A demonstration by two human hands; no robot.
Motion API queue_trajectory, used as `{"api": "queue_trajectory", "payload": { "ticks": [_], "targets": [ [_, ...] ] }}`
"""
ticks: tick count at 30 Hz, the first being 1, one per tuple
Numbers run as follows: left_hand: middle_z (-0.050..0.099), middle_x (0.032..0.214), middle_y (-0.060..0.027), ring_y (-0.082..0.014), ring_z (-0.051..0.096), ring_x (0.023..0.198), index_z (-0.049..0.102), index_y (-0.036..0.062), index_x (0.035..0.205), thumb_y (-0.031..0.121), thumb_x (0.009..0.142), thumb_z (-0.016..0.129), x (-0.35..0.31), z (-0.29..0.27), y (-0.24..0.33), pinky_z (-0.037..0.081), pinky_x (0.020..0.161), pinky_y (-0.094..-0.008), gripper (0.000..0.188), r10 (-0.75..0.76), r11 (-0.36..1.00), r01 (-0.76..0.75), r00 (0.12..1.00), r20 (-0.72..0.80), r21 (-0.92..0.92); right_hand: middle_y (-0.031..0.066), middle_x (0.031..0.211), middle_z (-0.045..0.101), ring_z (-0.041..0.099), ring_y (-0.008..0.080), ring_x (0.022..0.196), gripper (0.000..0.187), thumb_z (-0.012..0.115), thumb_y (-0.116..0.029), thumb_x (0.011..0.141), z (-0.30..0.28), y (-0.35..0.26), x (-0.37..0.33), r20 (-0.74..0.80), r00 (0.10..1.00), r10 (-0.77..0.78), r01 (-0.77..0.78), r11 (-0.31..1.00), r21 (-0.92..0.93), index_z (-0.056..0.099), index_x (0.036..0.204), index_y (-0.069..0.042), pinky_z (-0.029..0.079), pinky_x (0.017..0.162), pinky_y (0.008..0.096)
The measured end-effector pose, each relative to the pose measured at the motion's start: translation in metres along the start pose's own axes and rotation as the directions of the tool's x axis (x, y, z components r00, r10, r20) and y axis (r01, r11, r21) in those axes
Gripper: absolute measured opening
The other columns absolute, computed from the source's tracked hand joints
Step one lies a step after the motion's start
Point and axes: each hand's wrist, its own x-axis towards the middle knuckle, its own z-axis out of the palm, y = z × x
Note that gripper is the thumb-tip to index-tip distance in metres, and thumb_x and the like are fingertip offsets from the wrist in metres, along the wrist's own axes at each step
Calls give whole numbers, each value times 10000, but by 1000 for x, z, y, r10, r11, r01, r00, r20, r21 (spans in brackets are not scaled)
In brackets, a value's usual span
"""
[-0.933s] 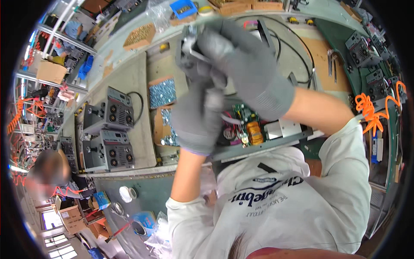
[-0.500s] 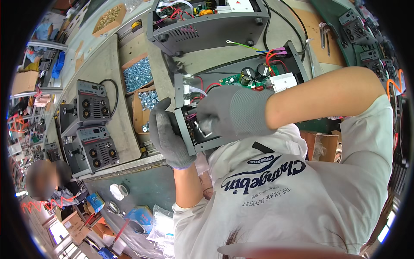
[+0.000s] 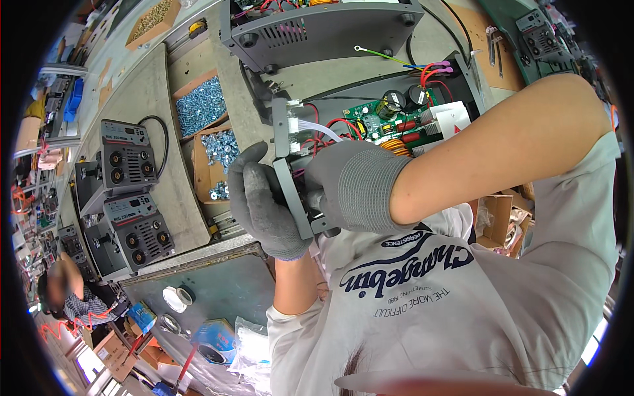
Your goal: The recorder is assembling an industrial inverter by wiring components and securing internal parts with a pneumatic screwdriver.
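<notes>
A grey open metal case (image 3: 353, 99) lies at the bench edge, holding a green circuit board (image 3: 370, 115) with capacitors and coloured wires. My left hand (image 3: 264, 204), in a grey glove, cups the outer side of the case's end panel (image 3: 294, 198), its fingers bent together against it. Just inside that panel is my right hand (image 3: 353, 181), gloved the same way, with its fingers curled down beside the panel. Whatever its fingertips hold is hidden behind the glove. A white ribbon cable (image 3: 320, 128) runs from the panel's upper part, just above my right hand.
Boxes of small silvery fasteners (image 3: 199, 105) stand left of the case. Beyond them are two finished-looking grey welding machines (image 3: 129, 158). Another open case (image 3: 323, 36) stands behind. A loose green-yellow wire (image 3: 383, 55) sticks up. A person (image 3: 79, 297) is at far left.
The end panel tilts slightly more and has shifted a little right and down in view. The shiny metal piece below my right fingers is now mostly covered. Both hands stay at the panel.
</notes>
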Motion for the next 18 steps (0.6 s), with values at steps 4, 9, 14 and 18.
{"api": "queue_trajectory", "payload": {
  "ticks": [4,9,14,18],
  "targets": [
    [638,932,-98,-99,584,603,621,-94,1144,158,973,598,-1,-10,-17,450,521,-246,305,16,989,-16,1000,-1,-146,202,870,716,700,369,828,214,636,-165,805,-8,-6,4,69,996,63,-63,998,-10,757,925,-36,564,774,435],
    [628,908,-69,-83,570,604,633,-76,1137,199,1037,482,0,-7,-13,438,520,-235,329,52,995,-51,999,6,-90,185,885,726,704,355,840,228,641,-166,808,-1,5,5,-5,999,-39,39,998,45,770,962,-58,566,795,421],
    [569,767,-13,-57,529,576,646,-54,1132,235,1075,384,0,-9,-12,401,503,-221,395,55,998,-52,997,48,-46,173,904,734,708,345,858,248,640,-164,815,-2,5,2,-46,999,-17,22,994,108,780,1004,-83,564,830,410],
    [470,644,24,-41,479,543,639,-44,1150,235,1072,382,-2,-2,-12,361,487,-220,388,105,994,-106,994,28,1,173,920,736,707,350,874,241,636,-151,823,5,13,10,18,1000,25,-27,993,113,780,1007,-87,560,845,417]
  ]
}}
